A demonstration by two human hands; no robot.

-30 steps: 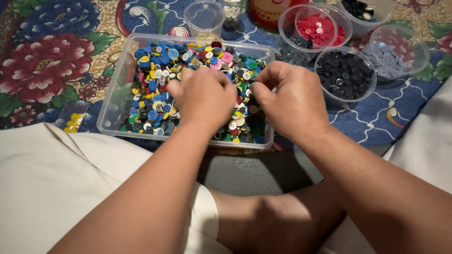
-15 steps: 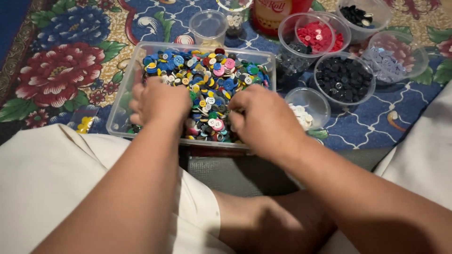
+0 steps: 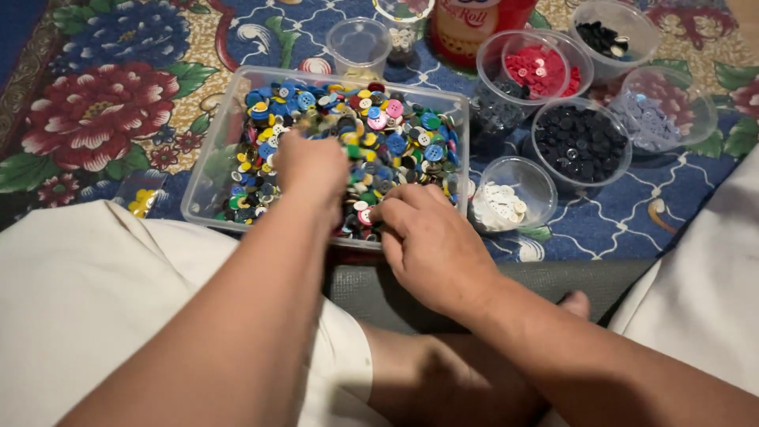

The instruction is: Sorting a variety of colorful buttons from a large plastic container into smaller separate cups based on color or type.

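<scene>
Your left hand (image 3: pixel 312 166) lies flat, open on the buttons (image 3: pixel 395 134), your right hand (image 3: pixel 431 237) beside it pinches at some, grip hidden, cups (image 3: pixel 506 194) close to its right.

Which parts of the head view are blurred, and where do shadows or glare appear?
Head view: the left hand is slightly smeared by motion above the mixed buttons; the right hand looks sharper. The clear tray rim shows faint glare. Soft light from above; a dark shadow lies under the forearms, on the leg. The cup of black buttons looks sharp.
</scene>
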